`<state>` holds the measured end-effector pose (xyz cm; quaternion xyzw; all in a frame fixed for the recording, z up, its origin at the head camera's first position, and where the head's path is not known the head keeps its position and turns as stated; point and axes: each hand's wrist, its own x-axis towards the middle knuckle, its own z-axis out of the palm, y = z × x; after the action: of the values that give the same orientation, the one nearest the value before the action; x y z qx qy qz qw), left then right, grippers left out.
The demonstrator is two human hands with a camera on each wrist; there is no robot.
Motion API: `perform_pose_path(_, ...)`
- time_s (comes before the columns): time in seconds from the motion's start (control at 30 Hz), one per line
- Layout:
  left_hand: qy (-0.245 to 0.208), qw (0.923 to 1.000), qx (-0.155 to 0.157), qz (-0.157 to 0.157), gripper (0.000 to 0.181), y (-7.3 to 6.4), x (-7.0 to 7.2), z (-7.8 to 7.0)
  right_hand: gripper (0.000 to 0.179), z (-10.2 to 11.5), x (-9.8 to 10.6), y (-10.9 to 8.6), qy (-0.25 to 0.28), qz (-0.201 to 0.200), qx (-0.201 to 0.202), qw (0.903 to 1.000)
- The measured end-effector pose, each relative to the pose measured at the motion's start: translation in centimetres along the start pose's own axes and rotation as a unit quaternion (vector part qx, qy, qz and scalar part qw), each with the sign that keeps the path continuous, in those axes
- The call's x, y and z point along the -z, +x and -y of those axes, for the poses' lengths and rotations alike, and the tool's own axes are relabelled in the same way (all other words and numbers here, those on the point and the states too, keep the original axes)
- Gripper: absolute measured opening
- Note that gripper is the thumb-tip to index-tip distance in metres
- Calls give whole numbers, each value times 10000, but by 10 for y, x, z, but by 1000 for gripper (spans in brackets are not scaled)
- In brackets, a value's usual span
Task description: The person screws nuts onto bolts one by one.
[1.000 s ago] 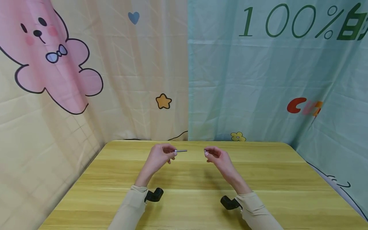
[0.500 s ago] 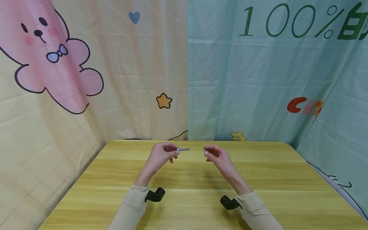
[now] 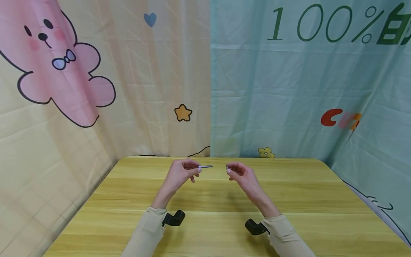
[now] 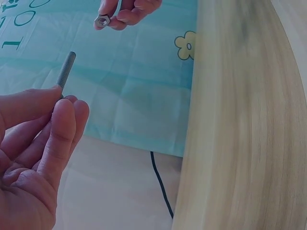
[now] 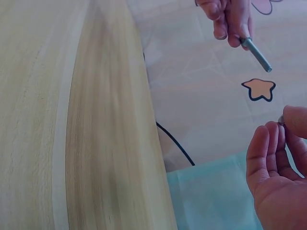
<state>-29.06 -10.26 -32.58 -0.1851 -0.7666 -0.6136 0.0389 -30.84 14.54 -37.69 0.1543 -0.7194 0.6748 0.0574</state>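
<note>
Wooden table [image 3: 212, 232], cream and teal curtains [image 3: 289, 82] beyond; hands [image 3: 178, 175] hold bolt [image 4: 66, 69], nut [image 4: 102, 21].

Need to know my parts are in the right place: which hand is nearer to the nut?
Right. The right hand pinches the nut between thumb and fingers; the left hand is across a gap from it, holding the bolt with its free end toward the nut.

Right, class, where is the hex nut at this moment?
In the left wrist view, the hex nut is near the top, left of centre, pinched by the right hand, above and apart from the threaded bolt.
</note>
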Motion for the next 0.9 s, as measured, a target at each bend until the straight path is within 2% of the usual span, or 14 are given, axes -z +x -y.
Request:
perform_pose_path(0.03, 16, 10000, -14, 5, 18, 1, 0, 1, 25, 1, 0, 0, 8, -1, 1, 10000)
perform_pose_path(0.27, 14, 10000, 2, -69, 18, 15, 0, 32, 25, 5, -2, 0, -26, -13, 13, 10000)
perform_pose_path(0.9, -2, 10000, -76, -42, 16, 16, -7, 34, 25, 6, -11, 0, 59, 47, -25, 10000)
